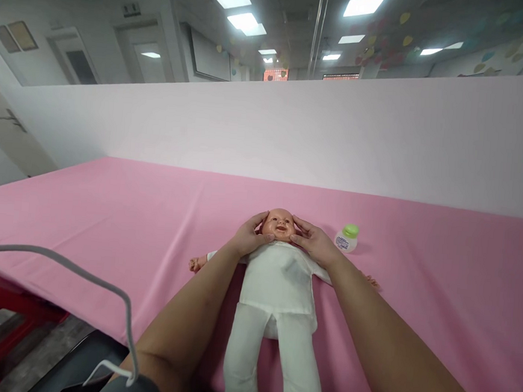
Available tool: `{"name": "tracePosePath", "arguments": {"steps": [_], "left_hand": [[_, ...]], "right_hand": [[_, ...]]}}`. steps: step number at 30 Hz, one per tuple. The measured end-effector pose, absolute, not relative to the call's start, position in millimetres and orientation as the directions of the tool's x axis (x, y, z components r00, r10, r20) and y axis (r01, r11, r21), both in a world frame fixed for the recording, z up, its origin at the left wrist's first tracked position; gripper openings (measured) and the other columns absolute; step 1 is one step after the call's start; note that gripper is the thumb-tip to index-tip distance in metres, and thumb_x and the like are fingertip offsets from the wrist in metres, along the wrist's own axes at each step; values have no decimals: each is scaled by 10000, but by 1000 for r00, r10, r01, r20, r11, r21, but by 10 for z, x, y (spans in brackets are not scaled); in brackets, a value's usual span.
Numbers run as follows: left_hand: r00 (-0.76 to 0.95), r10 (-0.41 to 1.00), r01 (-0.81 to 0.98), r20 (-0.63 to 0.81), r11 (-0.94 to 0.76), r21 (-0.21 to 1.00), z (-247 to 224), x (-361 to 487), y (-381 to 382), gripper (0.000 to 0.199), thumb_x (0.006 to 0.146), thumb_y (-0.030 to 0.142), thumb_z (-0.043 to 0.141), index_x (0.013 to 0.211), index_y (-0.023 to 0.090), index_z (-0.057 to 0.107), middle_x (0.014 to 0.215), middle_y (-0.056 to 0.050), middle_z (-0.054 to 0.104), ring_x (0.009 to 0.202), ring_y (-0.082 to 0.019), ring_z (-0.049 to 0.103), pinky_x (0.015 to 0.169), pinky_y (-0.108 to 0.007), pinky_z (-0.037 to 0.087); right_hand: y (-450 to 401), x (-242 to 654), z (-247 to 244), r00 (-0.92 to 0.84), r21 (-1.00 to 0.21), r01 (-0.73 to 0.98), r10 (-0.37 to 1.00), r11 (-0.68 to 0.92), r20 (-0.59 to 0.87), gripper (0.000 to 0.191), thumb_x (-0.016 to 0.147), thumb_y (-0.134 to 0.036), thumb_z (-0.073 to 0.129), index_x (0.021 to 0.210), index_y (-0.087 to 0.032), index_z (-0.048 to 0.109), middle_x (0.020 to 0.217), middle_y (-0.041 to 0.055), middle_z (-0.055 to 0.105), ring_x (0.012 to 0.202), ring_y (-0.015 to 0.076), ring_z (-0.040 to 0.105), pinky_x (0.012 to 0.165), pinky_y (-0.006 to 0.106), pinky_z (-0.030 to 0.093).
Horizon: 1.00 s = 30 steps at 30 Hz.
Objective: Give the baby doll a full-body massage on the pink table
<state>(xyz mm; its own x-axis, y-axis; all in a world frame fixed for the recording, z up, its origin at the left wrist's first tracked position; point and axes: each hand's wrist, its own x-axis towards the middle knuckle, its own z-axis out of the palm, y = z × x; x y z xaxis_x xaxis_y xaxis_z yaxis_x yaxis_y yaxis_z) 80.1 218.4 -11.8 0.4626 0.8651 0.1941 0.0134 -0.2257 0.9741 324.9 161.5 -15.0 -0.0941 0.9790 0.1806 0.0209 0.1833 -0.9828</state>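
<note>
A baby doll in a white top and white trousers (279,282) lies on its back on a pink cloth (151,211), its head away from me and its arms spread sideways. My left hand (251,236) cups the left side of the doll's head, with the thumb by its chin. On the other side, my right hand (314,241) holds the head in the same way, fingers along the temple and thumb near the jaw. The doll's smiling face shows between both hands. My forearms pass over the doll's arms and partly cover them.
A clear bottle with a green cap (347,238) stands right of my right hand. A grey cable (78,271) arcs across the lower left, above a red stool (2,320). A white wall (293,132) with glass above it rises behind the cloth.
</note>
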Motion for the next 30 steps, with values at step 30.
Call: {"name": "tracePosePath", "arguments": {"steps": [30], "left_hand": [[378, 898, 172, 224, -306, 937, -195, 898, 2168, 1075, 660, 512, 948, 1568, 217, 455, 1560, -154, 533, 1385, -373, 551, 1127, -494, 498]], "right_hand": [[1698, 3110, -269, 132, -920, 346, 961, 186, 244, 991, 657, -492, 959, 1525, -243, 549, 1458, 103, 655, 1218, 318, 704, 1099, 469, 547]]}}
